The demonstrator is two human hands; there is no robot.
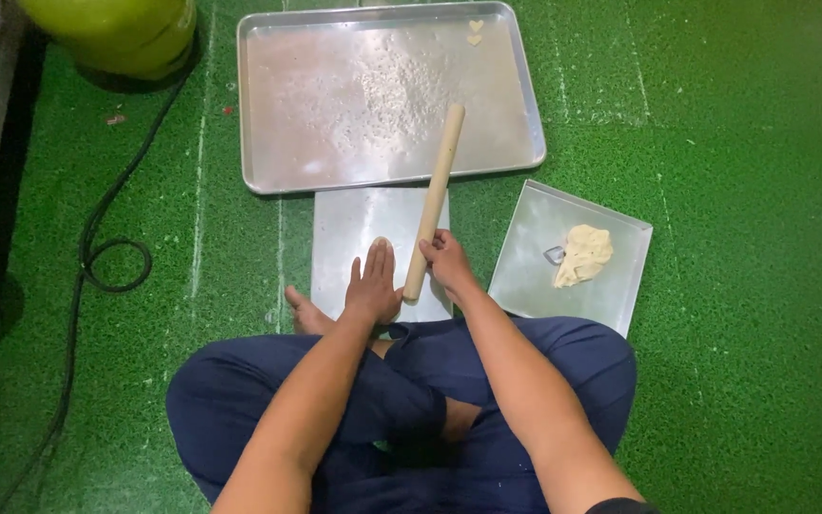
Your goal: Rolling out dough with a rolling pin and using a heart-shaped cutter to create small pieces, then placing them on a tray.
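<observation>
Two hands are working low over a flat metal board (pixel 373 224) lying on the green floor mat (pixel 744 143): the left hand (pixel 373 286) is pressing flat on the board's near edge with its fingers straight and close together, while the right hand (pixel 447 262) is gripping the near end of a wooden rolling pin (pixel 435 200), fingers clamped around it. That pin is slanting up and away, its far end resting over the large metal tray (pixel 278 105), where two small heart-shaped dough pieces (pixel 475 32) are sitting in the far corner. One lump of pale dough (pixel 582 255) is lying beside a metal cutter (pixel 554 255) on the small square tray (pixel 611 305), just right of the right hand.
</observation>
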